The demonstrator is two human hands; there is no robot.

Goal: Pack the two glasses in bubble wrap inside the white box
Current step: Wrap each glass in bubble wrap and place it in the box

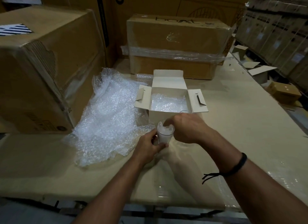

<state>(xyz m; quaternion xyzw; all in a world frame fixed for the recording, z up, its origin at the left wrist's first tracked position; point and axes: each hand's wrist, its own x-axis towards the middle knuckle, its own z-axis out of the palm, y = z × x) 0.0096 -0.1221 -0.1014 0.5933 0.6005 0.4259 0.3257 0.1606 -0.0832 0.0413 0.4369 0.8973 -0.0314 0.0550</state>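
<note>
A clear glass [164, 135] stands upright in front of the white box [168, 114], its inside filled with crumpled bubble wrap. My left hand [148, 148] grips the glass low on its left side. My right hand [186, 128] is over the rim, its fingertips pushed into the wrap inside the glass. The white box is open, flaps spread, and bubble wrap lines its bottom. The rim of a second glass [183, 111] shows faintly at the box's near right corner. A large loose sheet of bubble wrap [108, 117] lies left of the box.
A big cardboard carton [38, 70] stands at the left and a taped carton [176, 47] right behind the white box. The work surface [241, 123] is cardboard. Small boxes and scraps lie off its right edge, with stacked cartons beyond.
</note>
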